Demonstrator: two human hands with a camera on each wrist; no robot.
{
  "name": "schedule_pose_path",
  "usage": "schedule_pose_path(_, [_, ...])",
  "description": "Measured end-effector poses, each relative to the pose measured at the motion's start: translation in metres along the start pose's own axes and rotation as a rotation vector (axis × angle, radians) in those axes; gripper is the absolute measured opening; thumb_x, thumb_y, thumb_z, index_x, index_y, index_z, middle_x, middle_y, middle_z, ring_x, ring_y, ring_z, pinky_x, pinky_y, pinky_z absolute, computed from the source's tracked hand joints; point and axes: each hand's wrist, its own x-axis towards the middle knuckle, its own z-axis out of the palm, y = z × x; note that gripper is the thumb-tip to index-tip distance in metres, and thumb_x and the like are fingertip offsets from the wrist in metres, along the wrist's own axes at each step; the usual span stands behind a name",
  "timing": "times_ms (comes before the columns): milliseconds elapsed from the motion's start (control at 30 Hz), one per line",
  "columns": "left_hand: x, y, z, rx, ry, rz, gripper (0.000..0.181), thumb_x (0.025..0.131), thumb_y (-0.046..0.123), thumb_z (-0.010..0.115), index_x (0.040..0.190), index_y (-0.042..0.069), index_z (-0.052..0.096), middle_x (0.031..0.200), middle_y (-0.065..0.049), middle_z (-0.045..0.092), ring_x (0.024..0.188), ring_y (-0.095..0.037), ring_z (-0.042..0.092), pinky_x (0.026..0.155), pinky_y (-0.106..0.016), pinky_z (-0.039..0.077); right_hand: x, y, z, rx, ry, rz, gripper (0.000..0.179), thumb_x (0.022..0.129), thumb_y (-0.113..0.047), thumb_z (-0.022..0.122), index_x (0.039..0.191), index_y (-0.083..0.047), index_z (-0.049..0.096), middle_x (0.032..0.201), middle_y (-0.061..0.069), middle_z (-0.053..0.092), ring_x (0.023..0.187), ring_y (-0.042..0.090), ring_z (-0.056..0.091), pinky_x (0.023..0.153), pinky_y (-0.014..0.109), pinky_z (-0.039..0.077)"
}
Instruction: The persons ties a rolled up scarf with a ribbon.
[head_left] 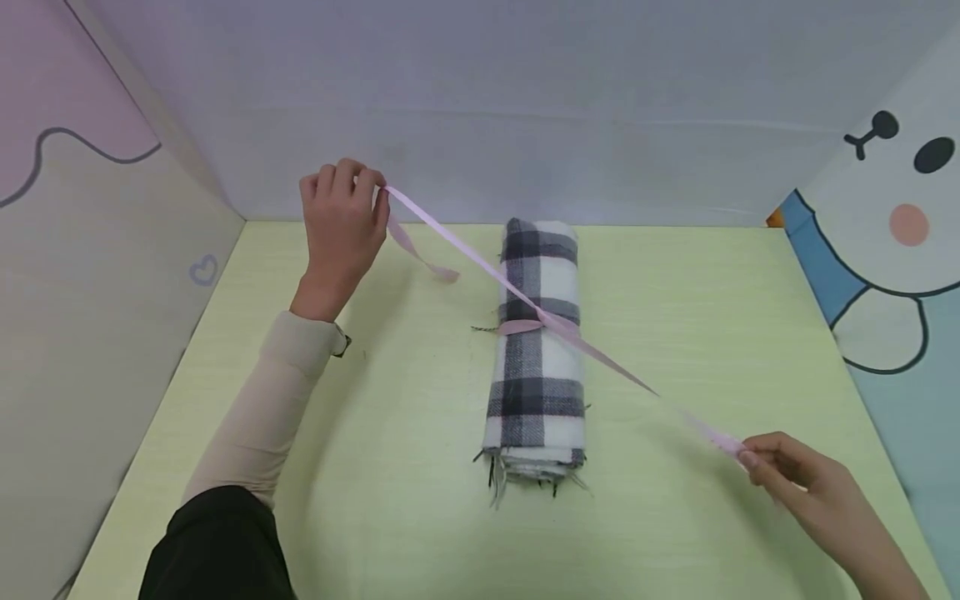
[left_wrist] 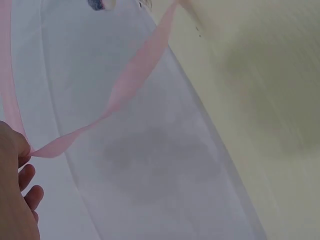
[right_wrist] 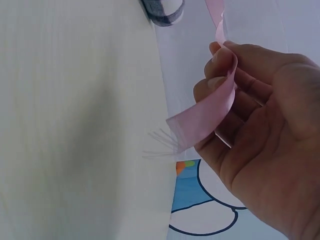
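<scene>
A rolled, fringed scarf in black, grey and white checks (head_left: 528, 400) lies lengthwise on the table. Around its middle runs a pink ribbon (head_left: 467, 248), crossed on top and stretched out to both sides. At the far left, my left hand (head_left: 341, 217) pinches one length of it above the table, and a loose tail hangs from the fingers. My right hand (head_left: 817, 492), low on the right, pinches the other length between thumb and finger. In the right wrist view that ribbon end (right_wrist: 205, 117) droops past the fingers, its cut edge frayed into threads.
The pale yellow-green table (head_left: 420, 517) meets a plain whitish wall panel (head_left: 480, 108) at the back. Side panels stand left and right; the right panel (head_left: 900, 333) carries a cartoon print. A small dark clasp (head_left: 342, 342) shows at the left cuff.
</scene>
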Motion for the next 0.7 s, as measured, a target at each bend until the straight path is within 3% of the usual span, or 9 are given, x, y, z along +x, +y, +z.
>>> schedule_pose_path(267, [-0.014, -0.014, -0.02, 0.037, 0.023, 0.049, 0.018, 0.105, 0.011, 0.054, 0.099, 0.002, 0.068, 0.103, -0.017, 0.067, 0.093, -0.04, 0.058, 0.088, -0.054, 0.042, 0.022, 0.01, -0.032, -0.117, 0.056, -0.167, 0.012, 0.104, -0.02, 0.066, 0.115, -0.015, 0.07, 0.093, -0.02, 0.07, 0.076, -0.003, 0.061, 0.059, 0.021, 0.045])
schedule_pose_path(600, [-0.042, -0.024, -0.05, 0.074, 0.027, 0.118, 0.016, 0.105, 0.01, 0.054, 0.098, 0.002, 0.066, 0.104, -0.016, 0.067, 0.091, -0.04, 0.058, 0.087, -0.056, 0.043, 0.049, 0.009, -0.061, -0.262, 0.075, -0.189, 0.016, 0.104, -0.029, 0.067, 0.111, -0.015, 0.071, 0.088, -0.013, 0.066, 0.071, -0.005, 0.05, 0.058, 0.023, 0.033])
schedule_pose_path(700, [-0.051, -0.026, -0.059, 0.079, 0.037, 0.119, 0.015, 0.104, 0.009, 0.056, 0.096, 0.002, 0.066, 0.103, -0.016, 0.067, 0.091, -0.04, 0.059, 0.086, -0.056, 0.043, 0.057, 0.009, -0.069, -0.278, 0.088, -0.218, 0.015, 0.103, -0.027, 0.068, 0.11, -0.014, 0.071, 0.087, -0.017, 0.064, 0.069, -0.002, 0.048, 0.057, 0.023, 0.033])
